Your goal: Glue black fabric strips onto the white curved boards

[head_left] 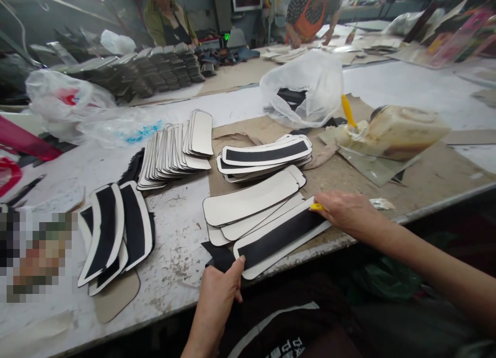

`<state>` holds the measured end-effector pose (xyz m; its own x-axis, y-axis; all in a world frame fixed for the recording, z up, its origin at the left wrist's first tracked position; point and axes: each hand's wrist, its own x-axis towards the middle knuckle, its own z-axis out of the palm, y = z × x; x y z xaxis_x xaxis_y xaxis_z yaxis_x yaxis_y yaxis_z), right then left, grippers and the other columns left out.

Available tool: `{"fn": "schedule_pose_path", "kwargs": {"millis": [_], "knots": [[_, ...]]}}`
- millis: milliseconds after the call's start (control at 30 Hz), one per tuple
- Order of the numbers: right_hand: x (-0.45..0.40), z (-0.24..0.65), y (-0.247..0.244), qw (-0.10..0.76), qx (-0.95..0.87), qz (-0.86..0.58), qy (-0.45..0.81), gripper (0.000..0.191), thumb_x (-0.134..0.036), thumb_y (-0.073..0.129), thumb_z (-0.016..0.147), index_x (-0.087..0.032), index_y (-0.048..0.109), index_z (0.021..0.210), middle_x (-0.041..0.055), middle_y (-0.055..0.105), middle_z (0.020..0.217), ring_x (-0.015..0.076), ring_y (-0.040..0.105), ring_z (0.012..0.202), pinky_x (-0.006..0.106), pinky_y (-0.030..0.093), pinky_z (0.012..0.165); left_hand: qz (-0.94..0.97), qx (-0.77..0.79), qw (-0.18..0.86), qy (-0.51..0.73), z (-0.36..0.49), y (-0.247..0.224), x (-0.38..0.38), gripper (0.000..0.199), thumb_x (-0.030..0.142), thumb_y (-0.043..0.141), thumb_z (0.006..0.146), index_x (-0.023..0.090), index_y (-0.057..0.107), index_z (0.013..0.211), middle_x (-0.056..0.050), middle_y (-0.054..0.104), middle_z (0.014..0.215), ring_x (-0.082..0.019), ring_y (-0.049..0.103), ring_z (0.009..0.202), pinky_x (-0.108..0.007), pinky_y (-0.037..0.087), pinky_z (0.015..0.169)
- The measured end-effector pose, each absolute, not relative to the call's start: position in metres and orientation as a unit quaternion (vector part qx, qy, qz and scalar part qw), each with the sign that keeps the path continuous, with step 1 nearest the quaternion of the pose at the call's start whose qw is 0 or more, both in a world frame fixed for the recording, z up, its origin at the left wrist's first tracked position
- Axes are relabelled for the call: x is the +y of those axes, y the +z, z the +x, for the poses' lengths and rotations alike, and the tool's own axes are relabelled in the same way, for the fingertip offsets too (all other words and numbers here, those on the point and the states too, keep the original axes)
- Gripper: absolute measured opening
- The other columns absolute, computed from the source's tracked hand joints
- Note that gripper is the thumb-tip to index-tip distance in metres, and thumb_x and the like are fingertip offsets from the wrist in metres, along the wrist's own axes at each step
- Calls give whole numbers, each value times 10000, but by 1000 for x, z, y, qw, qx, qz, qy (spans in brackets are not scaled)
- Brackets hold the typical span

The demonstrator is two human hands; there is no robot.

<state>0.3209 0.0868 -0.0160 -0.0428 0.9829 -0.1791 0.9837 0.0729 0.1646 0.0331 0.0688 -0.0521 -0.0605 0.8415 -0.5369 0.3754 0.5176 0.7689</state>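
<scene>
A curved white piece with a black strip (281, 234) on its face lies at the table's front edge. My left hand (221, 291) pinches its near left corner between thumb and fingers. At the far right end, my right hand (341, 211) is closed round a small yellow tool (316, 206), which touches that end; most of the tool is hidden by the fingers. Plain white curved pieces (250, 198) lie overlapped just behind. A black scrap (219, 255) pokes out beside my left hand. Beyond them is a pile of white pieces with black strips (267, 154).
A fanned stack of white pieces (174, 154) stands at back left, with black-faced pieces (135, 226) at left. A glue-stained container (406, 130) with a yellow handle (347, 111) lies at right. A plastic bag (306, 89) sits behind. Two people work across the table.
</scene>
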Motion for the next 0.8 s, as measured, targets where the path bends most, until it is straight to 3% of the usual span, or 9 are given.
{"fn": "schedule_pose_path", "kwargs": {"millis": [167,500,800], "knots": [[90,327,-30,127,725,677,1,263,-380,416,951,-185,592,949,102,687,851,247,656,732,267,286,518,421,694,539,224,36,-46,68,548,488,617,716,218,391,296,21,377,261,-114,404,311,-248,366,442],[93,330,-40,136,730,670,-18,149,-260,441,934,-181,568,928,105,686,863,245,656,774,271,318,556,444,654,572,219,30,-50,66,520,453,609,728,213,421,306,7,428,299,-111,417,335,-257,359,463],[94,336,-50,129,731,670,-2,196,-362,448,933,-203,550,880,114,683,846,263,653,734,293,287,519,468,676,534,194,33,-43,65,536,453,539,777,207,474,305,-19,454,313,-126,442,376,-271,374,510]]}}
